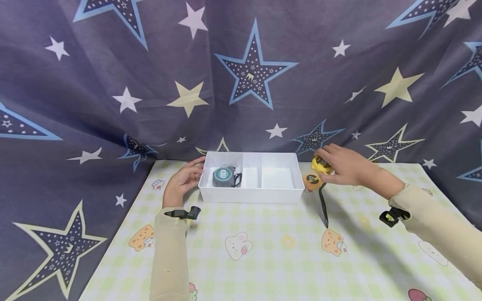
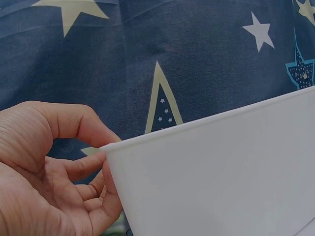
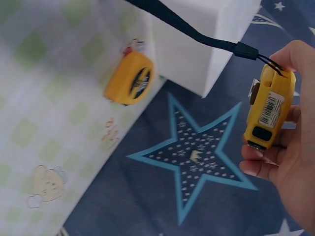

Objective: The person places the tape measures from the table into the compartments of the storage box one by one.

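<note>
A: What is at the left end?
B: My left hand (image 1: 183,179), its bent fingers touching the white box (image 1: 250,196); whether they pinch the rim, I cannot tell.
A: How does the box lie?
B: Long axis left to right. A teal-and-grey tape measure (image 1: 223,177) lies in its left compartment.
A: And its right compartment?
B: It opens to the left of my right hand (image 1: 347,168), which is the nearer hand; the right end wall stands between.
A: What is beyond that wall?
B: An orange tape measure (image 1: 311,181), just beside the box on the tabletop (image 1: 263,267). My right fingers, farther right and apart from it, are clamped on a yellow tape measure (image 1: 320,165), its black strap (image 1: 324,208) hanging nearward.
</note>
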Motion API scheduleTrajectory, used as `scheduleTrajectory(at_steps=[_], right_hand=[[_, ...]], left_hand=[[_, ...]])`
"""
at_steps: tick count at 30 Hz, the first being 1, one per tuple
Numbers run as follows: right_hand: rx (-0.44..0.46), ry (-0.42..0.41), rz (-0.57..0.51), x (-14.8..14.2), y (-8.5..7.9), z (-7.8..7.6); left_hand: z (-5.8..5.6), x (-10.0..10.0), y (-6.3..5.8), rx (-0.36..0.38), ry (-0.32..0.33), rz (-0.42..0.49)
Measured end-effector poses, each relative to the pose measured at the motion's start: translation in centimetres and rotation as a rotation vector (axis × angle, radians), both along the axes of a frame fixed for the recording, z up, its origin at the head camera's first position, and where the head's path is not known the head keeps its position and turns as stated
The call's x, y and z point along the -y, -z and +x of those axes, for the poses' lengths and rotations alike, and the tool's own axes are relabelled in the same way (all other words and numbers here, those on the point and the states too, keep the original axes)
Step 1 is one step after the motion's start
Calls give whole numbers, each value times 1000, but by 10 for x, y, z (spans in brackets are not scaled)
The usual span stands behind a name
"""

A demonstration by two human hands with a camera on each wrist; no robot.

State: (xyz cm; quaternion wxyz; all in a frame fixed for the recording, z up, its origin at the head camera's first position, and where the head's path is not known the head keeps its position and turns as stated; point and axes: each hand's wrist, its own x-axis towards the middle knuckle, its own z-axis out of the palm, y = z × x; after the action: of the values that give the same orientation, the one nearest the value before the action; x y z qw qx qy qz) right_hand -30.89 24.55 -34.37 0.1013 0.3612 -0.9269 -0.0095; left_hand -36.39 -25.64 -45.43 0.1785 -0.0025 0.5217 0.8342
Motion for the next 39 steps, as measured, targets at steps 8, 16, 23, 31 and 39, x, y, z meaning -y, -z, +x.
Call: scheduleTrajectory(at_steps=[8, 16, 23, 31, 39], right_hand=[[-5, -21, -31, 13, -18, 3], [-16, -21, -45, 24, -29, 2], [-21, -11, -58, 34, -38, -1], [-31, -31, -68, 52, -53, -6], [-36, -27, -89, 71, -67, -14]], left_hand=[[1, -1, -2, 10, -16, -9], [1, -1, 0, 5, -12, -17], [0, 0, 0, 3, -7, -25], [0, 1, 0, 10, -13, -19], [0, 0, 0, 3, -10, -20]])
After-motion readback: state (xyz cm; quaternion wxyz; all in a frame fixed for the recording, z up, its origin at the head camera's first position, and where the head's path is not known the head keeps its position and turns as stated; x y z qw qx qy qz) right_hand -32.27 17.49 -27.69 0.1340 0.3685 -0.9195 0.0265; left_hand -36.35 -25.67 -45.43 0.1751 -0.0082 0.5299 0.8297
